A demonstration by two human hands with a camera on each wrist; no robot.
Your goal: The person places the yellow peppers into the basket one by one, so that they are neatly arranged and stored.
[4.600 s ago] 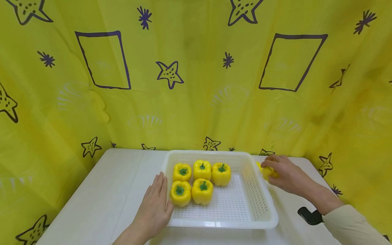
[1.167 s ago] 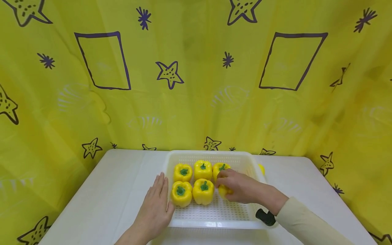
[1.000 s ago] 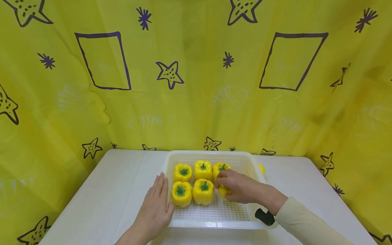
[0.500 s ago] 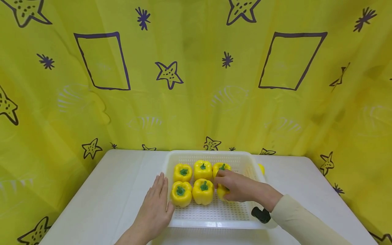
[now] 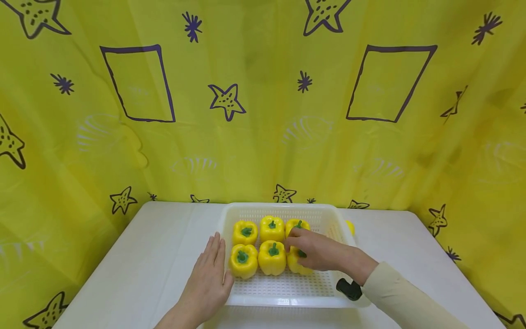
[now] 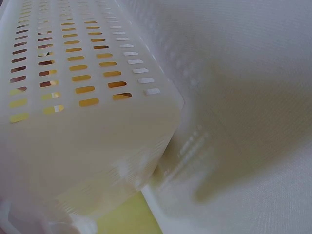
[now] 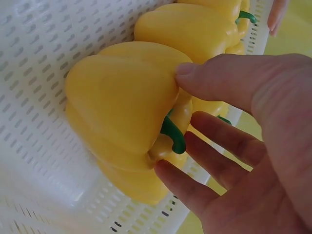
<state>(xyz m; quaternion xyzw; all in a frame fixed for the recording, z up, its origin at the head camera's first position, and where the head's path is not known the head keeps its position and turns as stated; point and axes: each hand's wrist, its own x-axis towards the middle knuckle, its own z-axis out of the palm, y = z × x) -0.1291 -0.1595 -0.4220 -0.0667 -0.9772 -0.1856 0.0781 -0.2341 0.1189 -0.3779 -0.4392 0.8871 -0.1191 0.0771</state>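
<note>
Inside the white perforated plastic basket [image 5: 287, 300], yellow bell peppers with green stems stand in two rows. My right hand [image 5: 316, 249] is over the front-right bell pepper [image 5: 297, 265], beside the front-middle bell pepper [image 5: 272, 262]. In the right wrist view, the thumb and loosely spread fingers touch this bell pepper [image 7: 122, 107] around its green stem, without closing round it. The left hand [image 5: 207, 274] lies with straight fingers against the basket's left side. The left wrist view shows the slotted basket wall [image 6: 117, 131], with the hand not clearly visible.
A yellow thing [image 5: 350, 227] shows just beyond the basket's right rim, mostly hidden. The white table [image 5: 123, 274] reaches past the basket on both sides. A yellow patterned curtain [image 5: 263, 151] hangs behind. A black device [image 5: 349, 289] sits at the right wrist.
The right hand brought a bell pepper from right of the basket to the front row's right end. Within the last second it shifted slightly left and its fingers loosened. The left hand stayed put.
</note>
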